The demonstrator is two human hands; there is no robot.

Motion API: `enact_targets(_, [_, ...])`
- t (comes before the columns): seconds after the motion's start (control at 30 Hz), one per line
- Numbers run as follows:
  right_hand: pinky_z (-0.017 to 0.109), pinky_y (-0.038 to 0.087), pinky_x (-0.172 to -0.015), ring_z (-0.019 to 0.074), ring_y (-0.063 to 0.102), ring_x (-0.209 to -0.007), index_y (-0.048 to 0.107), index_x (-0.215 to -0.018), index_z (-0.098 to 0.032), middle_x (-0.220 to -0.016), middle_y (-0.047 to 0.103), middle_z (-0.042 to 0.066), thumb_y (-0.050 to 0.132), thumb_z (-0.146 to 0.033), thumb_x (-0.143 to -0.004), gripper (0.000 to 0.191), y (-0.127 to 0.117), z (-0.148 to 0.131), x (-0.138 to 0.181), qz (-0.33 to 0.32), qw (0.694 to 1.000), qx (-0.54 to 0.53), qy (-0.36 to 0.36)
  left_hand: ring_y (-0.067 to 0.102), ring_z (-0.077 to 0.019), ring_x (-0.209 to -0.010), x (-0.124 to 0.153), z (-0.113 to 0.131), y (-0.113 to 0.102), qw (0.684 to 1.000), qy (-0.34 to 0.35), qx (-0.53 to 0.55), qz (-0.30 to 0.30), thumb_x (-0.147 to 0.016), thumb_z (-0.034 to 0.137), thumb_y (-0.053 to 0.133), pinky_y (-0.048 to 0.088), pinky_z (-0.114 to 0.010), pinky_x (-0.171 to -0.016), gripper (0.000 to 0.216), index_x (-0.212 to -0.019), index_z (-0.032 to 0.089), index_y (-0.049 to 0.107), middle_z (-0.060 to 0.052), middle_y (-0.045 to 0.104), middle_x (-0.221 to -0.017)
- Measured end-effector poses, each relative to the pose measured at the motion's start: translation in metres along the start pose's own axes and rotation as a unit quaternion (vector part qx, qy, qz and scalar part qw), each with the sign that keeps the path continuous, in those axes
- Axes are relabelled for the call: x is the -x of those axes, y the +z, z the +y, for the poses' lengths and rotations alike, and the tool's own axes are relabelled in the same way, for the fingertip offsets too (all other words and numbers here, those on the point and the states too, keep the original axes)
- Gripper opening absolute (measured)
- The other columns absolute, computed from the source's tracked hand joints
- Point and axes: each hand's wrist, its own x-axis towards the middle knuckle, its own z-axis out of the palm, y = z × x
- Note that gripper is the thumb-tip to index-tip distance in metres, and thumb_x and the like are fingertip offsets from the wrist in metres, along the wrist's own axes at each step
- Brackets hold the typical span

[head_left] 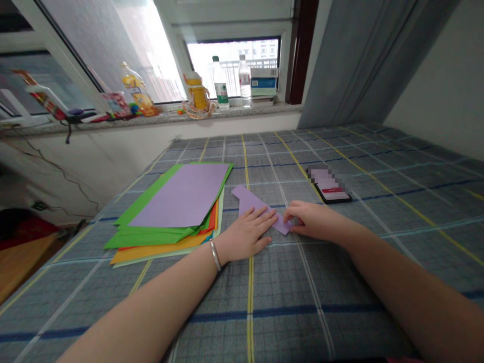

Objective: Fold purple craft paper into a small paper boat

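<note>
A folded strip of purple paper (254, 202) lies on the grey checked bedsheet (287, 282). My left hand (247, 234) rests flat on the near part of it, fingers stretched out and pressing down; a silver bangle is on that wrist. My right hand (312, 220) is beside it on the right, its fingertips pinching the near corner of the same purple paper. The two hands almost touch over the fold.
A stack of coloured sheets (172, 212), purple on top over green, orange and yellow, lies to the left. A phone (329, 187) sits beyond my right hand. Bottles (221, 83) and clutter line the windowsill. The bed's left edge drops to the floor.
</note>
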Motion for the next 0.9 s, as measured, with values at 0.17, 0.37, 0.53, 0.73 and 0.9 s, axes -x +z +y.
enact_targets(0.17, [0.028,0.039,-0.064,0.0176,0.061,-0.080,0.063,-0.095,-0.021,-0.096,0.061,0.004,0.049,-0.027,-0.090,0.016,0.003,-0.003,0.000,0.028,0.997,0.062,-0.027,0.018,-0.0273,-0.146,0.000,0.000,-0.002,1.000,-0.004,0.004,-0.011,-0.096,0.038,0.041,0.016,-0.049,-0.118,0.057,-0.147,0.014,0.033,-0.011,0.025,-0.156])
enact_targets(0.37, [0.027,0.033,-0.059,0.0169,0.058,-0.075,0.062,-0.090,-0.021,-0.091,0.061,0.003,0.051,-0.042,-0.091,0.023,0.016,-0.003,-0.010,0.065,0.995,0.079,-0.019,0.018,-0.0278,-0.146,0.000,-0.001,-0.001,1.000,0.004,-0.004,-0.012,-0.097,0.039,0.040,0.016,-0.050,-0.118,0.057,-0.147,0.013,0.031,-0.012,0.025,-0.156])
enact_targets(0.53, [0.026,0.034,-0.061,0.0147,0.054,-0.072,0.059,-0.078,-0.020,-0.082,0.061,0.001,0.052,-0.041,-0.092,0.026,0.022,0.006,-0.019,0.068,0.998,-0.018,0.000,0.018,-0.0280,-0.146,-0.001,-0.003,0.001,1.000,0.008,-0.007,-0.015,-0.097,0.039,0.038,0.015,-0.050,-0.118,0.058,-0.147,0.012,0.030,-0.013,0.025,-0.156])
enact_targets(0.73, [0.027,0.036,-0.061,0.0146,0.053,-0.068,0.058,-0.072,-0.020,-0.075,0.062,0.000,0.062,-0.035,-0.086,0.021,0.026,0.012,-0.023,0.065,0.994,-0.079,0.029,0.018,-0.0283,-0.146,-0.001,-0.005,0.003,1.000,0.016,0.015,-0.005,-0.097,0.041,0.038,0.015,-0.051,-0.118,0.060,-0.149,0.013,0.025,-0.013,0.026,-0.156])
enact_targets(0.9, [0.031,0.040,-0.072,0.0199,0.055,-0.081,0.062,-0.074,-0.021,-0.080,0.063,0.003,0.065,-0.034,-0.084,0.017,0.026,0.009,-0.021,0.086,0.996,-0.029,0.014,0.018,-0.0299,-0.146,0.001,-0.008,0.002,0.999,0.027,0.037,0.001,-0.095,0.043,0.043,0.016,-0.052,-0.118,0.060,-0.146,0.015,0.030,-0.013,0.029,-0.155])
